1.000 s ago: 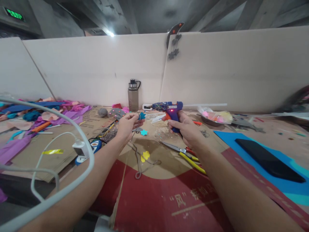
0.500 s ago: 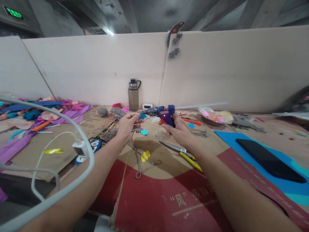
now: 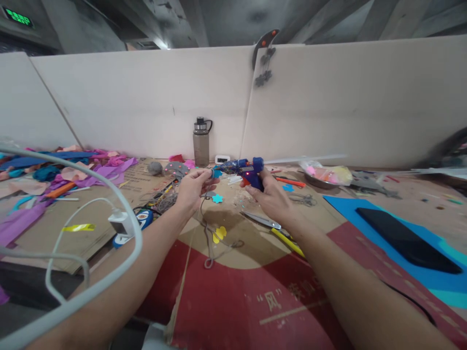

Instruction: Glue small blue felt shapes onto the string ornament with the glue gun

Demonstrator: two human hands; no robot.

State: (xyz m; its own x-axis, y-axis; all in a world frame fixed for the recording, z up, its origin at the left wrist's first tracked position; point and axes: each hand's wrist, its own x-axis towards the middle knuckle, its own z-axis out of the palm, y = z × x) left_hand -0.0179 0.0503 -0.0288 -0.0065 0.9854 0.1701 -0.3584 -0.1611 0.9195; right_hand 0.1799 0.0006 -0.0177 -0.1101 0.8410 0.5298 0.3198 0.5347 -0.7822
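My right hand (image 3: 272,197) is wrapped round the handle of a blue hot glue gun (image 3: 242,166), whose small red light is lit. Its nozzle points left, at the fingertips of my left hand (image 3: 195,187). Those fingers pinch a small blue felt piece (image 3: 216,172), partly hidden by them. Grey yarn (image 3: 207,233) hangs below my left hand and lies in loops on the cardboard (image 3: 233,260). Beneath the hands lie a light-blue felt flower (image 3: 217,199) and yellow felt shapes (image 3: 219,235). Scissors (image 3: 260,220) with yellow handles rest under my right wrist.
A grey bottle (image 3: 201,143) stands against the white partition (image 3: 146,97). At left, a white cable (image 3: 133,218) arches over a plug on a power strip (image 3: 144,221), near felt scraps (image 3: 47,172). A black phone (image 3: 404,238) lies on blue sheets at right, by a bowl (image 3: 321,182).
The glue gun's nozzle and the blue felt piece between my left fingers sit slightly closer together. Otherwise the hands hold nearly the same pose, and the view has shifted a little.
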